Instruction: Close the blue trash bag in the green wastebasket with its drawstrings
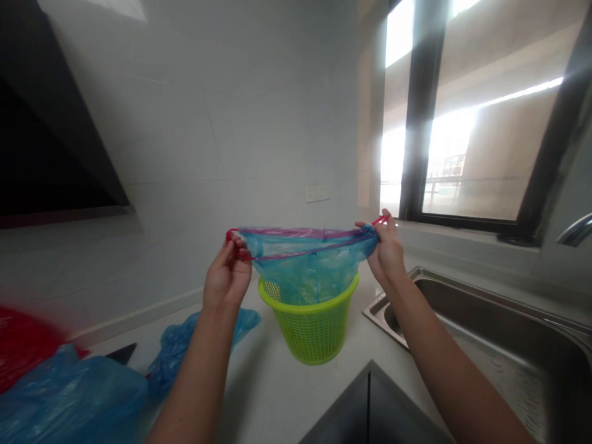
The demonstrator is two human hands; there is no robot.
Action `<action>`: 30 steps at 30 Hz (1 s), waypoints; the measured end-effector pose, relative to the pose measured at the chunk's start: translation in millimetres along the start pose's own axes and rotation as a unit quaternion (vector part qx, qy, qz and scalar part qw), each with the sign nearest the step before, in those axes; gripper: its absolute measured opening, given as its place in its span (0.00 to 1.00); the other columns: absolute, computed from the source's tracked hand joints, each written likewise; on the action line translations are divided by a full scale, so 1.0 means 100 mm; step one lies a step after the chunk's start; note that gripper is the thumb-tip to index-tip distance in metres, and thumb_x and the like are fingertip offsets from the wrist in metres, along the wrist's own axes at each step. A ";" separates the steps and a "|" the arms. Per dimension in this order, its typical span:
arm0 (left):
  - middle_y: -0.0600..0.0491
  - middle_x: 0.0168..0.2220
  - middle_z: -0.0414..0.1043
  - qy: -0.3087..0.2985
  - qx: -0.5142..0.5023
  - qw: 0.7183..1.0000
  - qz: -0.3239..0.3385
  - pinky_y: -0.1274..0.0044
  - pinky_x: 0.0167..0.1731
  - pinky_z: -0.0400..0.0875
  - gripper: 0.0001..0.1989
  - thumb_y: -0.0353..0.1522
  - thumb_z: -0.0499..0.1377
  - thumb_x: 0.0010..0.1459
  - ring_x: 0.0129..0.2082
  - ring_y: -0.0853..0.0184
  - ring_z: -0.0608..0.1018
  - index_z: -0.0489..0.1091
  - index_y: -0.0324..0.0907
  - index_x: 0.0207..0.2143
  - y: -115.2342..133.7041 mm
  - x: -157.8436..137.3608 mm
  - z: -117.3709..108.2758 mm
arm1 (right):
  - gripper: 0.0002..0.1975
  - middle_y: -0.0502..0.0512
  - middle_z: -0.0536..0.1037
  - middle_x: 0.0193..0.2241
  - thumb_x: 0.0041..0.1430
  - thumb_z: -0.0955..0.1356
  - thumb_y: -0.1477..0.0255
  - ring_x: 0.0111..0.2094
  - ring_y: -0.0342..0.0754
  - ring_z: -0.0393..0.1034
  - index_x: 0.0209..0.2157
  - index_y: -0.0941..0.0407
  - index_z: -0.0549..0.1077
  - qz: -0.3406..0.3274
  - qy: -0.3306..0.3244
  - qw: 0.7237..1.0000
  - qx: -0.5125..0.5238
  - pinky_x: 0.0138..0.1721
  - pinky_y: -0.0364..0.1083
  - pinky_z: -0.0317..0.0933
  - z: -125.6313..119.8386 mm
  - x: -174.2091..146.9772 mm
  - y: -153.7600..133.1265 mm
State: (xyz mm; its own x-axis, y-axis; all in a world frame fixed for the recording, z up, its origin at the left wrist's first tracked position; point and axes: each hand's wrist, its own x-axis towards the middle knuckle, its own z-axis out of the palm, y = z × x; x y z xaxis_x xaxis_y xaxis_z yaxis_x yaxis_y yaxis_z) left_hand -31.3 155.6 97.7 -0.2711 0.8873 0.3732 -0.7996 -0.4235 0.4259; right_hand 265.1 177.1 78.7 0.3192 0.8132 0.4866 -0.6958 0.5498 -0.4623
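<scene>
A translucent blue drawstring garbage bag [305, 265] is stretched between my two hands, its mouth pulled wide and its lower part down inside a lime-green mesh basket [314, 330]. My left hand [229, 271] is closed around the bag's left edge and a loop of its red drawstring. At the other end, my right hand [385, 246] grips the gathered rim, with a red string loop at the fingertips. Both hands are above the basket's rim. The basket stands upright on the white counter [259, 382].
Crumpled blue plastic bags [78, 394] and a blurred red bag [28, 345] lie at the left. On the right is a steel sink [499, 370] with a faucet [576, 231]. A dark range hood [50, 142] juts out at upper left. Grey panels [370, 410] show at the counter's front.
</scene>
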 end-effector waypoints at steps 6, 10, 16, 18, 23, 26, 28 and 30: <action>0.58 0.25 0.73 0.103 -0.040 0.993 0.048 0.84 0.30 0.74 0.14 0.18 0.52 0.61 0.26 0.75 0.77 0.69 0.40 0.27 0.00 0.06 -0.01 | 0.15 0.45 0.76 0.23 0.58 0.68 0.77 0.25 0.42 0.73 0.47 0.53 0.68 0.045 0.041 0.997 -0.056 0.30 0.41 0.68 0.04 -0.08 0.12; 0.56 0.28 0.76 0.081 -0.023 0.995 0.049 0.80 0.36 0.77 0.12 0.22 0.55 0.61 0.31 0.71 0.80 0.66 0.42 0.25 0.03 0.02 0.04 | 0.10 0.51 0.80 0.31 0.60 0.63 0.84 0.32 0.44 0.77 0.39 0.55 0.67 0.098 0.113 0.987 0.052 0.36 0.44 0.73 -0.01 0.01 0.13; 0.56 0.19 0.65 0.001 0.031 0.997 0.066 0.77 0.38 0.75 0.22 0.42 0.50 0.69 0.27 0.68 0.75 0.67 0.43 0.23 -0.02 -0.16 0.14 | 0.11 0.43 0.62 0.19 0.59 0.61 0.83 0.19 0.39 0.60 0.28 0.54 0.60 0.124 0.088 0.985 0.077 0.23 0.37 0.62 -0.03 0.04 0.11; 0.54 0.16 0.59 -0.067 0.118 0.987 0.084 0.77 0.31 0.72 0.31 0.50 0.44 0.69 0.22 0.67 0.70 0.68 0.42 0.21 -0.06 -0.27 0.18 | 0.09 0.43 0.57 0.18 0.58 0.62 0.78 0.18 0.40 0.52 0.26 0.54 0.59 0.107 0.021 0.994 0.004 0.17 0.37 0.50 0.04 -0.04 0.10; 0.54 0.16 0.51 -0.191 0.336 0.919 0.084 0.77 0.21 0.58 0.34 0.58 0.45 0.62 0.20 0.68 0.58 0.68 0.41 0.21 -0.20 -0.57 0.28 | 0.14 0.47 0.56 0.19 0.61 0.58 0.68 0.21 0.43 0.49 0.21 0.53 0.57 0.096 -0.209 0.922 -0.310 0.21 0.44 0.41 0.29 -0.37 0.03; 0.54 0.22 0.55 -0.218 0.401 0.886 0.082 0.76 0.24 0.58 0.26 0.52 0.50 0.65 0.23 0.68 0.58 0.66 0.42 0.26 -0.31 -0.72 0.32 | 0.16 0.49 0.62 0.21 0.66 0.58 0.68 0.25 0.45 0.54 0.22 0.54 0.57 -0.034 -0.281 0.800 -0.528 0.28 0.46 0.46 0.40 -0.57 -0.02; 0.54 0.25 0.58 -0.240 0.436 0.864 0.075 0.76 0.28 0.59 0.20 0.46 0.51 0.68 0.25 0.67 0.61 0.63 0.43 0.27 -0.39 -0.80 0.33 | 0.15 0.49 0.65 0.23 0.69 0.57 0.67 0.27 0.46 0.57 0.27 0.53 0.59 -0.071 -0.300 0.755 -0.578 0.31 0.47 0.48 0.44 -0.67 -0.03; 0.55 0.27 0.59 -0.253 0.465 0.846 0.062 0.76 0.29 0.59 0.18 0.43 0.50 0.69 0.27 0.67 0.63 0.62 0.44 0.29 -0.47 -0.85 0.33 | 0.11 0.48 0.66 0.26 0.70 0.57 0.66 0.28 0.46 0.59 0.32 0.52 0.60 -0.067 -0.302 0.752 -0.583 0.32 0.47 0.49 0.44 -0.72 -0.02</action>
State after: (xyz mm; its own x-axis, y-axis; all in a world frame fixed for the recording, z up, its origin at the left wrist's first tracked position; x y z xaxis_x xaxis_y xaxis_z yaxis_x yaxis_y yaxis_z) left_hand 46.9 93.9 73.4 0.1307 0.7329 0.6676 0.0487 -0.6773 0.7340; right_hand 215.1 108.6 77.2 -0.2590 0.6945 0.6713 0.4646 0.6989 -0.5438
